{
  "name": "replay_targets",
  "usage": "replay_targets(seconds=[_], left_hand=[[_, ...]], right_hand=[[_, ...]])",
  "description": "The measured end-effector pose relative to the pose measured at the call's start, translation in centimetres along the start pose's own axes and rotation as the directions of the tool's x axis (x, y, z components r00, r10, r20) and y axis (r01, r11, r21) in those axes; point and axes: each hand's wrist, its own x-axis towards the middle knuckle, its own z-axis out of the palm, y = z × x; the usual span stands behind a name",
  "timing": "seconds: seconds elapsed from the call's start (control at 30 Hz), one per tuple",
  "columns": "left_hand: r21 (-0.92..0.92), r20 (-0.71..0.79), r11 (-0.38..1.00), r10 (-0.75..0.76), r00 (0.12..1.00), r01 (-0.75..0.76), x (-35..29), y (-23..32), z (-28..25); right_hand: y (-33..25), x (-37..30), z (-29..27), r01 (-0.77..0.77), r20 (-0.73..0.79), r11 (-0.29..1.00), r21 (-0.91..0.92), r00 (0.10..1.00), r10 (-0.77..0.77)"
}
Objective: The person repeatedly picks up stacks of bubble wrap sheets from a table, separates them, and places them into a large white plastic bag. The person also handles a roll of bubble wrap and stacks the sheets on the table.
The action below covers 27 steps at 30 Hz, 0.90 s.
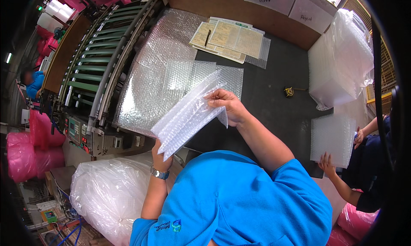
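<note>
A stack of clear bubble-wrap bags (188, 115) is held between both hands above the dark table (274, 104). My left hand (162, 158), with a wristwatch, grips the stack's near left end from below. My right hand (226, 105) pinches the stack's far right edge. More bubble-wrap sheets (171, 74) lie flat on the table just beyond the stack, coming off the machine.
A green roller conveyor machine (100, 62) with a control panel stands at left. Printed paper sheets (229, 38) lie at the table's back. A big clear sack (111, 192) sits below left. At right, another person's hands (327, 162) hold a bubble-wrap pile (332, 139); a bagged bundle (338, 62) stands behind.
</note>
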Motion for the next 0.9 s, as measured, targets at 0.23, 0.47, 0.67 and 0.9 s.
replay_targets(seconds=[0.23,0.47,0.67,0.9], left_hand=[[0.043,-0.016,0.997,0.065,0.998,-0.064,0.2,0.6,-0.1],[0.044,-0.023,0.997,0.061,0.998,-0.060,-0.2,0.4,-0.8],[0.104,0.020,0.982,0.156,0.988,-0.157,0.2,1.2,-0.5],[0.175,-0.034,0.981,0.092,0.995,-0.085,0.3,-0.1,0.2]], right_hand=[[-0.5,-0.2,-0.2,0.046,0.023,0.954,-0.296,0.999,-0.041],[-6.9,0.3,0.1,0.367,0.211,0.304,-0.879,0.872,-0.441],[-7.0,1.0,1.4,0.503,0.481,0.094,-0.859,0.856,-0.188],[-5.9,1.3,1.9,0.426,0.379,0.046,-0.903,0.845,-0.378]])
